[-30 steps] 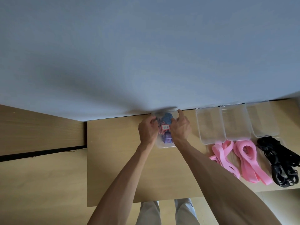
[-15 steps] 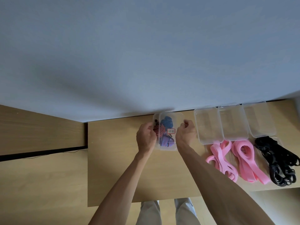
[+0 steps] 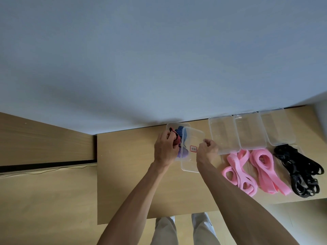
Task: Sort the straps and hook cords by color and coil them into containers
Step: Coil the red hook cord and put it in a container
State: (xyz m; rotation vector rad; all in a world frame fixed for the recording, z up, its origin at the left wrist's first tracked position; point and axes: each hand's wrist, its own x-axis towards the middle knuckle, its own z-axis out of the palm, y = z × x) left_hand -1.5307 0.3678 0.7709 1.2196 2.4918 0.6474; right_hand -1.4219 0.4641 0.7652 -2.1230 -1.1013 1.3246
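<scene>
Right hand (image 3: 207, 149) pinched the lid (image 3: 192, 149) off; left hand (image 3: 165, 150) gripped the striped cords (image 3: 177, 140). Next, probably lift them out.

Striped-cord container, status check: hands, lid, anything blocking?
Left hand grips the container side. Right hand pinches the clear lid, pulled part-way off. Striped cords coiled inside. Nothing blocking.

Bare forearms, no sleeves visible; light beige trousers (image 3: 164, 230); left hand (image 3: 165, 150) and right hand (image 3: 207, 152) ungloved.
</scene>
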